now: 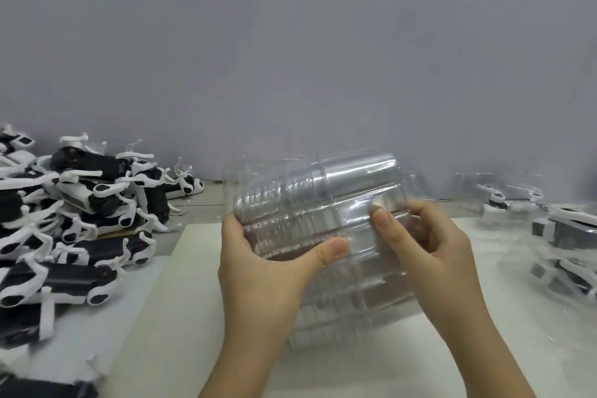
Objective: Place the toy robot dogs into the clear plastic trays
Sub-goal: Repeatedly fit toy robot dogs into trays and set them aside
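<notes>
A stack of nested clear plastic trays [319, 200] is held up over the middle of the table. My left hand [268, 271] grips its left side, thumb laid across the front. My right hand [426, 242] pinches the stack's right edge, thumb on the front face. A heap of black-and-white toy robot dogs [74, 216] lies on the table to the left, apart from both hands. At the right, several toy dogs sit inside clear trays [562, 229], blurred.
A white sheet [226, 349] covers the table under my hands. A grey wall [290, 42] rises close behind the table. More dog parts lie along the lower left edge [38, 388].
</notes>
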Demonstrator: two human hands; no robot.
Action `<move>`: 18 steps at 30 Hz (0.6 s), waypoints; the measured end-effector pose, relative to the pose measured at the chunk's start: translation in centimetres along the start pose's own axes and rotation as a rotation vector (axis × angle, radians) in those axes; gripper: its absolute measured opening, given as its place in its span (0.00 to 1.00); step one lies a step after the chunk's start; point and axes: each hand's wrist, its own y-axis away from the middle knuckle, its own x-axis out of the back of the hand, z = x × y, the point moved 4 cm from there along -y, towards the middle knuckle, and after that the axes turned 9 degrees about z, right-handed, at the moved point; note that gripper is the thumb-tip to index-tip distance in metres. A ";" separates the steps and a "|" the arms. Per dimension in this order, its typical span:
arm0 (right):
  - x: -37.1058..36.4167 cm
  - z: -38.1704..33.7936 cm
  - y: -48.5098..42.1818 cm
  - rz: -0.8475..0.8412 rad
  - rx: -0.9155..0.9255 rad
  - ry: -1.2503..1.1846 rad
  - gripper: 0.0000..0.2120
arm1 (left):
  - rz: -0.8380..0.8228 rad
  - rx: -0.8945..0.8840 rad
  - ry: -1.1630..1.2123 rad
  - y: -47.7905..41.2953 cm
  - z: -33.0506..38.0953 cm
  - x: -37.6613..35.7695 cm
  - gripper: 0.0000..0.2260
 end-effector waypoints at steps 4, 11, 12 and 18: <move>-0.3 -0.2 0.2 -0.072 0.004 -0.020 0.22 | 0.030 0.000 0.019 -0.4 -0.1 0.3 0.37; -1.6 0.4 0.8 -0.046 0.048 0.112 0.28 | 0.033 0.035 0.074 -1.2 -0.4 0.9 0.38; -1.7 0.2 0.9 -0.018 0.070 0.098 0.24 | 0.028 0.042 0.084 -1.4 -0.5 0.9 0.38; -1.3 0.4 0.8 0.086 0.040 -0.038 0.27 | 0.009 0.039 0.067 -1.4 -0.4 0.9 0.39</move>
